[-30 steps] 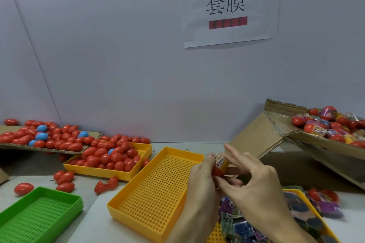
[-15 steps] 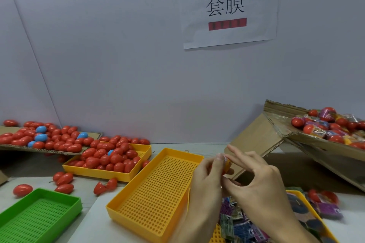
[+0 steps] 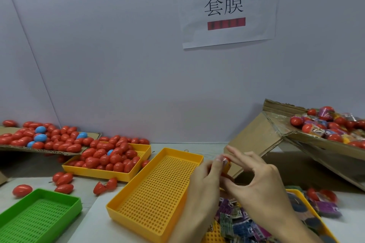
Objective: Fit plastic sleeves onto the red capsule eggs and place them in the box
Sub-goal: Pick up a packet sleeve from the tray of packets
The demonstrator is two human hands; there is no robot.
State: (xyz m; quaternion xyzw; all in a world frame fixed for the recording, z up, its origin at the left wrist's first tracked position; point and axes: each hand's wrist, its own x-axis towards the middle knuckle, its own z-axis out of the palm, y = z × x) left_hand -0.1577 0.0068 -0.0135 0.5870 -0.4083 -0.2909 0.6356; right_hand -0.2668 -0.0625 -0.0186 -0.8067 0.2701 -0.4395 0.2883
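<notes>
Right of the empty yellow tray [image 3: 158, 187], the cardboard box [image 3: 320, 144] holds many sleeved eggs. I hold one red capsule egg [image 3: 226, 165] above that tray's right rim: my left hand [image 3: 205, 187] grips it, my right hand [image 3: 256, 183] pinches its sleeve [image 3: 225, 162]. I should pull the sleeve evenly, not tilted. I count three yellow trays, one green tray [image 3: 39, 211].

Beside the green tray [image 3: 39, 211], three yellow trays [image 3: 156, 193] are sitting; one cardboard box [image 3: 296, 140] is tilting beyond them, and five blue eggs [image 3: 40, 129] are showing among the red ones behind it.
</notes>
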